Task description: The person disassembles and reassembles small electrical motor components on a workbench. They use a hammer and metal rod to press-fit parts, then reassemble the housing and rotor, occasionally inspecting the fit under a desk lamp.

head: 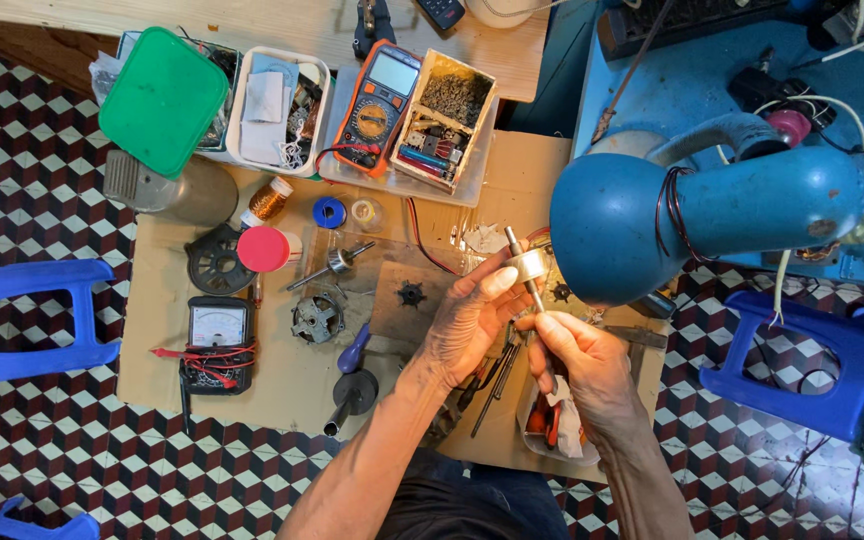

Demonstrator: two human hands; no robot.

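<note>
My left hand (467,325) and my right hand (582,360) meet over a sheet of cardboard (282,385) on the floor. Together they hold a small motor rotor (526,268), a pale cylinder on a thin steel shaft. The left thumb and fingers pinch the pale body. The right fingers grip the lower end of the shaft. A blue desk lamp (642,215) hangs just right of the rotor.
On the cardboard lie an analogue meter (218,335), a second rotor shaft (337,262), a red lid (263,249), a copper wire spool (270,199) and a small black gear (411,294). An orange multimeter (377,105) and parts trays stand behind. Blue plastic stools (22,320) flank both sides.
</note>
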